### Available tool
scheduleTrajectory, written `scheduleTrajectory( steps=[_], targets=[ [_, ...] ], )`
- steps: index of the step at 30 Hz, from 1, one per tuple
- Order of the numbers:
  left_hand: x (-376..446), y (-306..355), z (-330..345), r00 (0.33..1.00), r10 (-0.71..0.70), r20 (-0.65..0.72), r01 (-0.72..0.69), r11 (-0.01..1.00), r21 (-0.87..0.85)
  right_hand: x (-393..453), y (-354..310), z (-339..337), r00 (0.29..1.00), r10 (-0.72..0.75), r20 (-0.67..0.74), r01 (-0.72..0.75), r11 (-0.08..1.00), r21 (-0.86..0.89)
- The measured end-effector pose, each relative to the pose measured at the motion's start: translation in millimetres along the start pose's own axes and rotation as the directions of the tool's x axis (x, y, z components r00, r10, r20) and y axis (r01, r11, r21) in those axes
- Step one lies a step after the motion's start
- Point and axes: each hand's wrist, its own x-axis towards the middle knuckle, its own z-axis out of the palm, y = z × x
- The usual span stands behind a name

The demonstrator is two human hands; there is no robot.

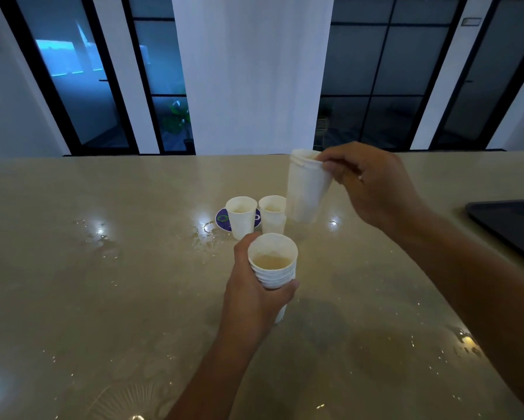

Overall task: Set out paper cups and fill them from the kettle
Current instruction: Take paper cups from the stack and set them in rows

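The left hand [251, 294] is wrapped around a stack [273, 268] of nested paper cups, held upright above the counter [103, 298] with the mouth facing up and slightly toward the camera; the long axis runs near vertical. Several rims show one under another just above the thumb.

The right hand [372, 189] pinches a cup [306, 189] by its rim between thumb and fingertips, lifted clear of the counter. That cup hangs mouth up, its axis tilted a little so the base swings left; it may be two cups nested, since a doubled rim seems to show, but the blur makes this unsure.

Two more cups stand upright on the counter behind the stack: a left cup [241, 216] on a round blue coaster [222, 221], and a middle cup [272, 213] just beside it.

Water spots [103, 234] glint on the counter. A dark tray [515, 225] lies at the right edge.
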Motion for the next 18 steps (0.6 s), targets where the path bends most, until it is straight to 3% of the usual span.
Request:
scheduleTrajectory(
  steps=[4, 7, 11, 14, 18],
  targets=[
    [-0.7, -2.8, 0.4, 1.0, 0.013, 0.014, -0.013, 1.0, -0.019, -2.0, 36.5, 24.8, 0.97, 0.217, 0.109, -0.216, 0.976, -0.023],
    [-1.0, -0.3, -1.7, 0.999, 0.019, 0.043, -0.017, 0.999, -0.033, -8.5, 46.0, 30.3, 0.949, 0.268, 0.166, -0.264, 0.963, -0.049],
    [-1.8, 20.0, -13.4, 1.0, 0.02, -0.009, -0.02, 0.998, -0.052, -3.5, 23.2, 10.0, 0.968, 0.212, 0.136, -0.21, 0.977, -0.027],
    [9.5, 52.2, -21.2, 0.994, 0.101, -0.052, -0.1, 0.995, 0.017, 4.0, -0.8, -12.3, 0.986, 0.136, 0.1, -0.139, 0.99, 0.019],
    [52.6, 88.0, -22.4, 0.983, 0.18, 0.047, -0.183, 0.98, 0.073, 12.0, -26.0, -22.7, 0.999, -0.008, 0.046, 0.005, 0.999, 0.049]
  ],
)
